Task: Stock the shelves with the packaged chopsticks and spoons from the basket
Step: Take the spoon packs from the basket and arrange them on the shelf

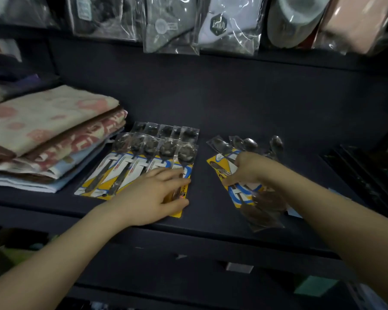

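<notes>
Two groups of packaged spoons lie on a dark shelf (211, 113). The left spoon pack stack (134, 166) has yellow, white and blue cards with several spoons side by side. My left hand (157, 195) rests on its right lower corner, thumb and fingers gripping the edge of the pack. The right spoon packs (240, 198) lie in a loose pile, some with bowls pointing away, some toward me. My right hand (249, 168) presses down on this pile with curled fingers gripping a pack. No basket or chopsticks are in view.
Folded towels (47, 135) are stacked on the shelf at the left, close to the left pack. Bagged socks (173, 25) hang above the shelf. Dark boxed goods (367, 175) stand at the right. A lower shelf edge (211, 247) runs beneath my arms.
</notes>
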